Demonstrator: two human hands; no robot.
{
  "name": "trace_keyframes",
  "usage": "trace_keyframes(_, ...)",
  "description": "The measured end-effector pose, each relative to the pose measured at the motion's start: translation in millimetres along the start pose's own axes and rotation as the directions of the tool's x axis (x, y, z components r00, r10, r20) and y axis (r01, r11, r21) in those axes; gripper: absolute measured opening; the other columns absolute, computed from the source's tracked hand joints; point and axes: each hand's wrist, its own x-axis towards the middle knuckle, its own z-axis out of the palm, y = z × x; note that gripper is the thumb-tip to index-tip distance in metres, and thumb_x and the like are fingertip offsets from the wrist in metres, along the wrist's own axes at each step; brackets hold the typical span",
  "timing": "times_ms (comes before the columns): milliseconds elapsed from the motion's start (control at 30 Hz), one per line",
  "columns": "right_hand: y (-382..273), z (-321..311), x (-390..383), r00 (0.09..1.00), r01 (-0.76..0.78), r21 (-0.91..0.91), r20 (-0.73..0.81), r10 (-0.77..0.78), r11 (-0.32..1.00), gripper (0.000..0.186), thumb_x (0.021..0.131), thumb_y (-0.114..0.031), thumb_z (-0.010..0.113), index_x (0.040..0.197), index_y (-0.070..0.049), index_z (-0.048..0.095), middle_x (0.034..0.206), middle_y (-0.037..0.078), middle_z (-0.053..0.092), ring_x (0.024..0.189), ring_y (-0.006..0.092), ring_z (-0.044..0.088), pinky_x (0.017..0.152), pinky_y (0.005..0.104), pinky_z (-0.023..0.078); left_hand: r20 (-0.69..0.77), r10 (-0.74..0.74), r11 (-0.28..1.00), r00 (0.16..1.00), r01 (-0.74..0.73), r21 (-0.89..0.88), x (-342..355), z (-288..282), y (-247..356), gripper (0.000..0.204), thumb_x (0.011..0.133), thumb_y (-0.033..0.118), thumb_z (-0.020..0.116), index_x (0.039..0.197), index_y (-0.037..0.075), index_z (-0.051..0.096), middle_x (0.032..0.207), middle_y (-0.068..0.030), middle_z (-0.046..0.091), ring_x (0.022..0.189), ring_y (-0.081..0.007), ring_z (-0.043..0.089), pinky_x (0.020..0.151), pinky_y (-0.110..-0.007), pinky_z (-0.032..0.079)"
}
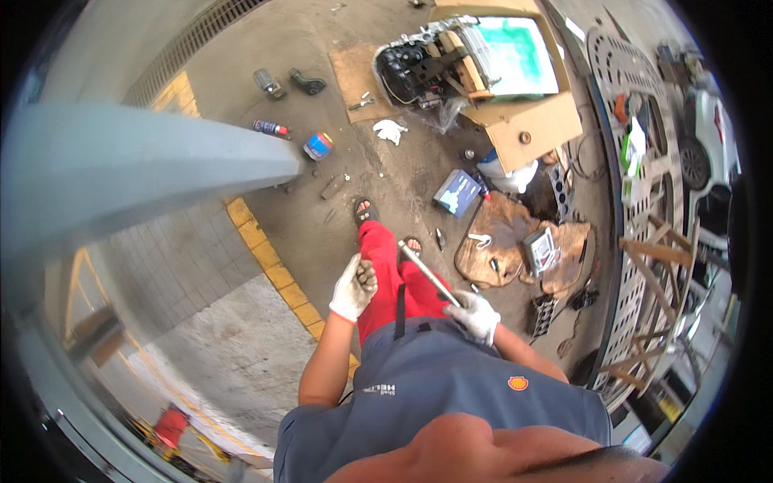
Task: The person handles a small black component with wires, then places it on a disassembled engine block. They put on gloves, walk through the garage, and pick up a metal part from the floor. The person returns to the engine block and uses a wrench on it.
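Note:
My right hand, in a white work glove, is closed round the lower end of a long silver metal bar. The bar slants up and left in front of my red trousers; its exact kind does not show. My left hand, gloved too, has its fingers curled in beside my left thigh, their tips grimy. Whether anything small sits inside those fingers is hidden. Beyond my feet, an engine or gearbox unit rests by an open cardboard box, away from both hands.
A thick grey post rises at the left. On the floor lie a spray can, a blue tin, a white cloth, a blue box and a wooden slab. A perforated metal frame stands right.

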Motion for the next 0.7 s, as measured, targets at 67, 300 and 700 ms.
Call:
trace_keyframes(67,-21,2,4,0.997,-0.024,0.118,-0.073,0.033,0.993,0.045,0.097,-0.024,0.067,0.135,0.000,0.062,0.101,0.007,0.070,0.083,0.0122,0.062,0.075,0.0292,0.051,-0.160,-0.035,0.992,0.987,0.054,0.112,19,28,17,0.020,0.102,0.032,0.066,0.098,0.012,0.068,0.083,-0.0023,0.067,0.072,-0.0176,0.065,0.061,-0.027,0.049)
trace_keyframes(300,16,21,23,0.957,-0.132,0.550,-0.147,0.251,0.825,0.033,0.101,-0.020,0.064,0.129,-0.003,0.064,0.094,0.002,0.066,0.072,0.0095,0.055,0.065,0.0283,0.048,-0.118,-0.127,0.924,0.985,0.161,0.347,76,39,43,0.026,0.100,0.007,0.060,0.124,0.000,0.065,0.100,-0.0134,0.074,0.094,-0.0291,0.074,0.079,-0.035,0.063)
trace_keyframes(700,178,38,19,0.988,-0.144,0.323,0.003,0.151,0.935,0.052,0.103,-0.044,0.056,0.138,-0.005,0.055,0.123,0.024,0.067,0.118,0.0401,0.064,0.098,0.0452,0.050,-0.529,-0.282,0.244,0.800,0.593,0.767,137,-9,-219,0.025,0.100,0.029,0.068,0.109,0.006,0.065,0.081,-0.0024,0.064,0.067,-0.0124,0.060,0.064,-0.029,0.051)
